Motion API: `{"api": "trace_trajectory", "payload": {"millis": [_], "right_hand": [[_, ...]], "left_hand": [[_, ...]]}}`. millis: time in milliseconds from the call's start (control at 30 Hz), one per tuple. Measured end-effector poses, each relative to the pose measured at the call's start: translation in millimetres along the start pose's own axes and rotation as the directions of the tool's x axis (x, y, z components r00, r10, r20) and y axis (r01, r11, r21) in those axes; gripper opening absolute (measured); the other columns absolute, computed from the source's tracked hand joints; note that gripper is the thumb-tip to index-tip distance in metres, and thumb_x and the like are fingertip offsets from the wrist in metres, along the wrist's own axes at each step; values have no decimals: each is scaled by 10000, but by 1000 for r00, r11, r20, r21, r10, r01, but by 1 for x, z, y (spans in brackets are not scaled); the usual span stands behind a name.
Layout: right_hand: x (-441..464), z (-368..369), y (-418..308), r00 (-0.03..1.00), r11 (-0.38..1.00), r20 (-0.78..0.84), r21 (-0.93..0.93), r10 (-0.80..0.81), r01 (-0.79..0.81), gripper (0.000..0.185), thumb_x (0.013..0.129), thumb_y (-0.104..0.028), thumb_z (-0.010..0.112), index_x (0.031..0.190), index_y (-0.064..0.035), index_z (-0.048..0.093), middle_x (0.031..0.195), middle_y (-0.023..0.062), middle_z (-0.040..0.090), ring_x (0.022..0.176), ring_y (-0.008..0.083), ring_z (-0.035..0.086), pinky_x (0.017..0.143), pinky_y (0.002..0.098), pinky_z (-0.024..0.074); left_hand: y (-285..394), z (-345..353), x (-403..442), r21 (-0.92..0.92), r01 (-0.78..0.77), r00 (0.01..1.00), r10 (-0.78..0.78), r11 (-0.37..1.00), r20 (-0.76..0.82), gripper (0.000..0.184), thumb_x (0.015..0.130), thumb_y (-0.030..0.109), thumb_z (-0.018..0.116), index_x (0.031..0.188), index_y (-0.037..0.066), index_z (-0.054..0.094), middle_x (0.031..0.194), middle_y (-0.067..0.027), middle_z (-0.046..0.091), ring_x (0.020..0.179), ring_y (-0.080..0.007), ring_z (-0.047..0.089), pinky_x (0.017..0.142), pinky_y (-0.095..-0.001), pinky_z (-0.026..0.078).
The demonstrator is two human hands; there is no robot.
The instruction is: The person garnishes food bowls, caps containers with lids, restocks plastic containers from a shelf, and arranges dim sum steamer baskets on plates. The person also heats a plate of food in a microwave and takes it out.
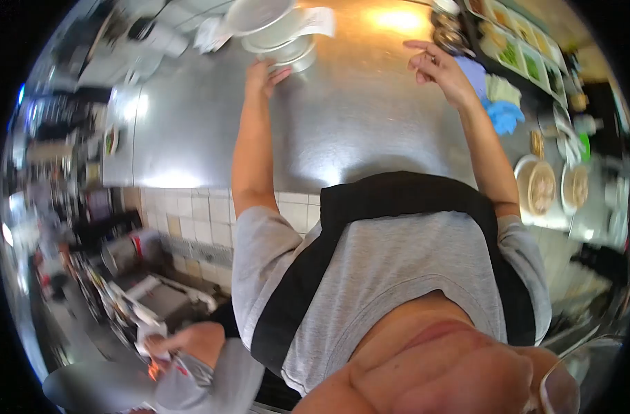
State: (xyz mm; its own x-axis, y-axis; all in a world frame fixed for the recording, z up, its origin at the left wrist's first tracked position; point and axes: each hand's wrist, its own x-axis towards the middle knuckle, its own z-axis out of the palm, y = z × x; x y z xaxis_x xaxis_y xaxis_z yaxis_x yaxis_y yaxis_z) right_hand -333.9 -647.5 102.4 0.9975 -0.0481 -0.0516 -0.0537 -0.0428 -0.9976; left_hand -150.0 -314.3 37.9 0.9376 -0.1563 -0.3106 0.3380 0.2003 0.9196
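Note:
My left hand (263, 77) is at the near side of a stack of pale round bowls (277, 43) on the steel counter. Its fingers are apart and reach to the lowest bowl; whether they press on it is hard to see. My right hand (435, 69) hovers over the counter to the right with nothing in it. Its index finger points left, while the other fingers are loosely bent. Just beyond that hand stand dark jars (449, 34), and a blue cloth (504, 116) lies to its right.
The steel counter (356, 117) spans the front. White paper slips (318, 22) lie by the bowls. A rack of ingredient tubs (515, 52) stands at the back right. Round containers of food (537, 186) sit at the right. Another person (197, 366) works behind on the left.

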Motion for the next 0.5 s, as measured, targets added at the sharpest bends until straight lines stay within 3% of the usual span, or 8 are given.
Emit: {"api": "trace_trajectory", "payload": {"millis": [67, 100, 133, 233, 367, 400, 467, 500], "right_hand": [[-47, -15, 2, 999, 995, 12, -88, -34, 35, 323, 879, -229, 577, 1154, -61, 570, 822, 17, 585, 631, 80, 507, 605, 231, 429], [-73, -24, 3, 999, 990, 1, -136, -37, 37, 315, 882, -226, 571, 1152, -65, 573, 819, 14, 583, 633, 80, 505, 609, 232, 428], [-98, -32, 4, 998, 987, -63, -163, -11, 0, 307, 883, -221, 570, 1148, -67, 576, 819, 12, 580, 635, 79, 501, 612, 230, 425], [-164, -55, -4, 961, 985, -274, -151, 45, -89, 284, 904, -193, 551, 1153, -58, 573, 812, -4, 546, 675, 68, 487, 649, 212, 418], [-261, -80, -9, 715, 975, -698, -123, 48, -185, 266, 910, -220, 541, 1121, -72, 607, 814, -9, 548, 669, 64, 481, 650, 199, 414], [-281, -89, -1, 627, 977, -779, -132, 4, -170, 256, 910, -213, 539, 1115, -79, 613, 827, -12, 548, 654, 61, 474, 645, 202, 415], [-317, -98, -8, 348, 957, -936, -146, -51, -250, 140, 831, -154, 603, 952, -86, 595, 730, 8, 590, 612, 133, 559, 529, 291, 476], [-341, -109, 8, 302, 961, -952, -122, -43, -247, 177, 856, -177, 581, 1008, -89, 602, 773, 1, 580, 625, 108, 533, 565, 266, 460]], "left_hand": [[-14, -4, 27, -122, -6, 999, 1, 993, -42, 404, 838, -3, 453, 1209, -111, 335, 1208, -236, 415, 950, -456, 558, 746, -496, 576], [-20, -9, 46, -105, -17, 1000, 15, 994, -19, 401, 825, -6, 444, 1198, -107, 335, 1190, -261, 424, 954, -442, 568, 813, -496, 558], [-27, -19, 79, -246, 30, 999, -22, 969, 34, 414, 830, -15, 431, 1206, -145, 318, 1212, -276, 407, 1002, -451, 538, 813, -512, 555], [-17, -15, 153, -265, 45, 999, -43, 963, 14, 395, 872, 49, 421, 1197, -165, 354, 1186, -260, 431, 1040, -416, 515, 825, -493, 560], [-4, -3, 239, -272, 40, 999, -38, 961, 12, 346, 861, 50, 410, 1143, -150, 402, 1062, -260, 513, 911, -415, 580, 776, -480, 577], [2, 15, 243, -285, 35, 997, -53, 958, -58, 359, 855, 50, 411, 1150, -154, 388, 1054, -265, 515, 903, -418, 581, 767, -474, 579], [16, 41, 250, -291, -13, 989, -31, 957, -147, 380, 847, 47, 418, 1165, -154, 366, 1046, -273, 516, 894, -420, 582, 756, -469, 580], [17, 45, 262, -287, -56, 987, 9, 956, -163, 387, 845, 45, 424, 1173, -151, 359, 1046, -274, 515, 894, -419, 583, 754, -469, 578]]}}
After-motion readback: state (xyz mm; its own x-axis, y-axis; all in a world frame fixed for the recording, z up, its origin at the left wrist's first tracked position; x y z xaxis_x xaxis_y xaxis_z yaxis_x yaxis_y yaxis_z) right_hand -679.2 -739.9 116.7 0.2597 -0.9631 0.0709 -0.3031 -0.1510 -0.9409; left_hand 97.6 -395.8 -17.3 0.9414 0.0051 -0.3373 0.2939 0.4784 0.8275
